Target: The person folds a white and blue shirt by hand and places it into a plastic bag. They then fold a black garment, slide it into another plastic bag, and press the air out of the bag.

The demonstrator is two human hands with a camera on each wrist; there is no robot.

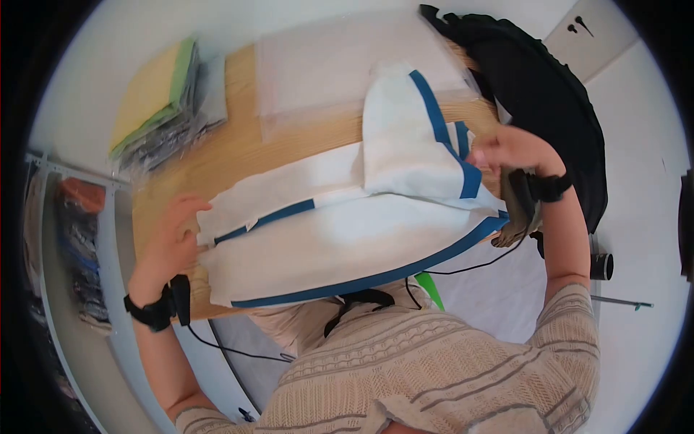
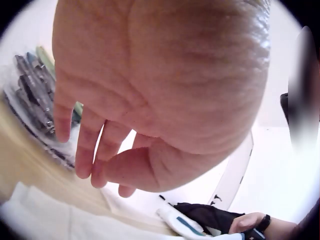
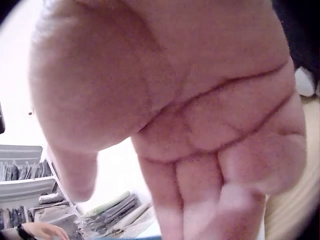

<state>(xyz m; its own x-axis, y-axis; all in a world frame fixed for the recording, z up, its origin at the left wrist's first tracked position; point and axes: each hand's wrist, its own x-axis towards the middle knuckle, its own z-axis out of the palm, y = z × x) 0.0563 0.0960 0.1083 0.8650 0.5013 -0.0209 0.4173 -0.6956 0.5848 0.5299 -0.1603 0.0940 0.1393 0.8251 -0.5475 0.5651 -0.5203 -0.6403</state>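
Note:
A white cloth piece (image 1: 311,239) with blue edging lies across the wooden table, its upper right part folded over in a raised flap (image 1: 397,145). By its left end is my left hand (image 1: 170,242), fingers loosely bent; in the left wrist view the same hand (image 2: 160,85) holds nothing. My right hand (image 1: 517,150) is at the blue-edged right end of the cloth, and whether it touches the fabric is unclear. In the right wrist view, the right hand (image 3: 175,100) has its thumb apart from loosely bent fingers, with no fabric visible between them.
Bagged folded items (image 1: 155,108) are stacked at the table's back left. Clear plastic sheets (image 1: 318,65) lie at the back. Black fabric (image 1: 557,108) hangs at the right. A shelf (image 1: 79,246) with packed items stands left. Cables run from both wrist cameras.

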